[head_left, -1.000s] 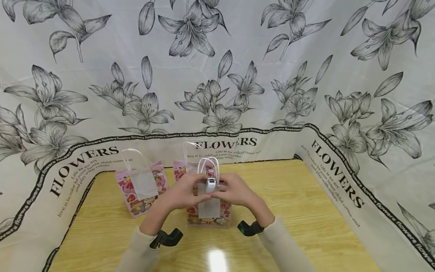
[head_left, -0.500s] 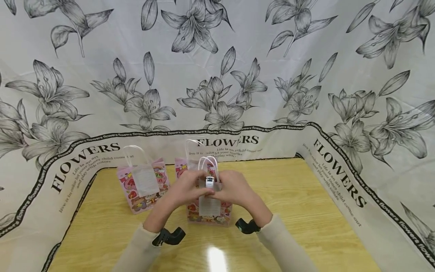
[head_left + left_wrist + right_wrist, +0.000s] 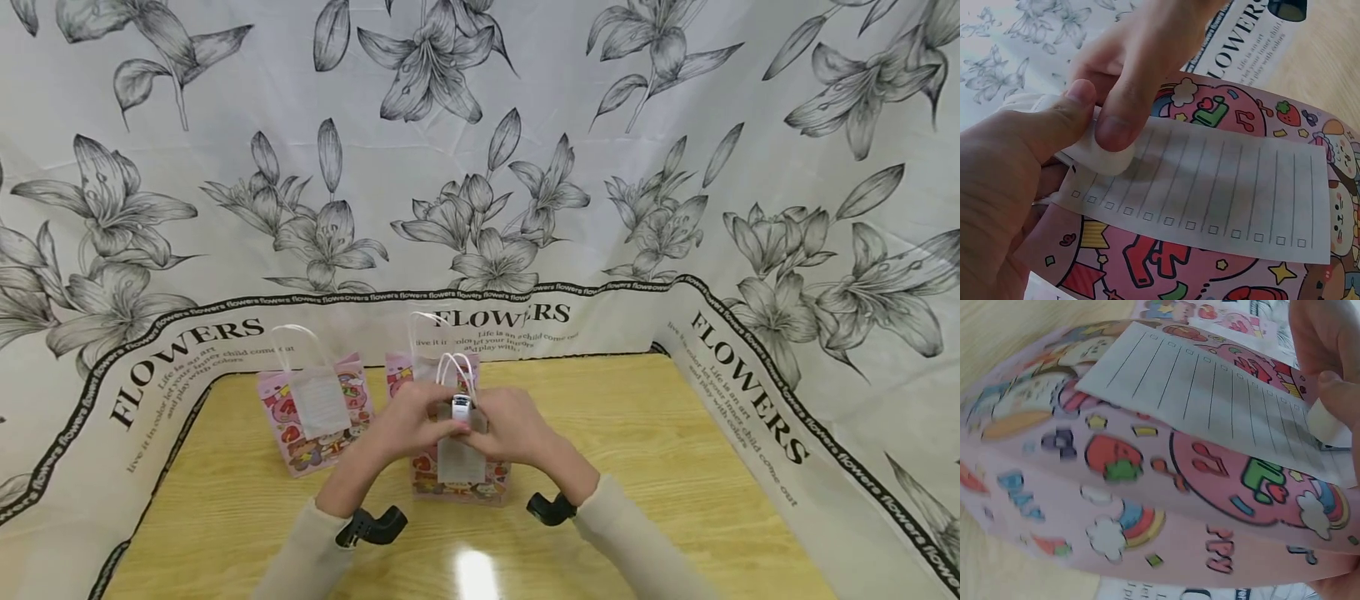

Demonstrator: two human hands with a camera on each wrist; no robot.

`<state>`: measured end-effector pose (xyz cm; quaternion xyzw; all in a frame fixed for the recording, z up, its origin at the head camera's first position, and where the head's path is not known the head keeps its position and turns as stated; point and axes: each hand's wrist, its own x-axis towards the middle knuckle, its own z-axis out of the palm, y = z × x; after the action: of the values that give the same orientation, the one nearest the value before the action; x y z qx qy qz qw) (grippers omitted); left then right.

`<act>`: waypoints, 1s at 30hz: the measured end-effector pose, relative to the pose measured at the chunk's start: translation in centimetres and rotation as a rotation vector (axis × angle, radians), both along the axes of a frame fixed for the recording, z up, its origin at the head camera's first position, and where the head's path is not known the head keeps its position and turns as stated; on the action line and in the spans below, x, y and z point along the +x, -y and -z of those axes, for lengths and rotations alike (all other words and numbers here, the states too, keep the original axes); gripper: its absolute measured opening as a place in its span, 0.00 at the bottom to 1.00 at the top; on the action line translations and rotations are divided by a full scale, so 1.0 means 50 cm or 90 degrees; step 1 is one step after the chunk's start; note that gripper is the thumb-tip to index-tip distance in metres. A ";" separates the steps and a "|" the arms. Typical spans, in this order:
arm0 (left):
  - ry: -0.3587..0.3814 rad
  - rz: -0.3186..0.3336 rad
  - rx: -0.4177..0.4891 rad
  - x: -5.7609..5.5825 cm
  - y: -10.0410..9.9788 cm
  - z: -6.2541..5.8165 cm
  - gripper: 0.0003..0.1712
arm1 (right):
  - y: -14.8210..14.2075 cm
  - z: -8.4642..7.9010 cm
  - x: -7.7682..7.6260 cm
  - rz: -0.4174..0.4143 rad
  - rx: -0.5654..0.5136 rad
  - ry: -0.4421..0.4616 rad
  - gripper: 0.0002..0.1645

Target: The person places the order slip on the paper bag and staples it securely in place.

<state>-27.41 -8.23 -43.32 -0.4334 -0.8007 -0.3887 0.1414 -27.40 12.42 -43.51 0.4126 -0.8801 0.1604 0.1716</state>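
A pink cartoon-printed paper gift bag (image 3: 424, 483) stands at mid-table in the head view, its white handles (image 3: 454, 360) upright. A white lined slip with checkboxes (image 3: 1229, 187) lies against its front. At the bag's top edge is a small white stapler (image 3: 461, 408), its rounded end over the slip in the left wrist view. My left hand (image 3: 408, 421) grips the stapler, thumb on top, other fingers partly hidden behind the bag. My right hand (image 3: 513, 423) holds it from the other side, its thumb pressing on the stapler's end (image 3: 1116, 159).
To the left stands a similar pink bag (image 3: 300, 457) with a white slip (image 3: 321, 406) on its front. Another pink bag (image 3: 396, 373) is partly hidden behind my left hand. A flower-printed cloth (image 3: 600, 321) borders the wooden table (image 3: 660, 475) at the back and sides.
The stapler has straightened and shifted slightly left, and my right hand has closed in on it. The bags stay in place; the head view has shifted a little.
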 end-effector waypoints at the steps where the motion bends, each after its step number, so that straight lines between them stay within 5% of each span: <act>1: -0.002 0.011 0.010 -0.001 0.000 0.000 0.13 | -0.001 -0.001 0.000 -0.007 -0.001 0.004 0.16; 10: -0.010 0.033 0.035 -0.008 0.002 0.004 0.12 | 0.002 0.001 0.000 -0.015 0.037 -0.026 0.18; 17: -0.031 0.045 0.040 -0.008 -0.002 0.008 0.10 | 0.007 0.023 -0.001 -0.016 -0.035 -0.088 0.14; 25: -0.066 0.026 0.026 -0.006 0.002 0.013 0.11 | 0.018 0.041 0.005 -0.005 -0.096 -0.147 0.12; 30: -0.069 -0.013 -0.002 -0.001 0.001 0.012 0.14 | 0.015 0.028 0.012 0.029 -0.032 -0.116 0.16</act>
<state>-27.46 -8.30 -43.93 -0.4456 -0.7970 -0.3619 0.1877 -26.79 11.65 -44.92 0.4011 -0.8655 0.1406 0.2650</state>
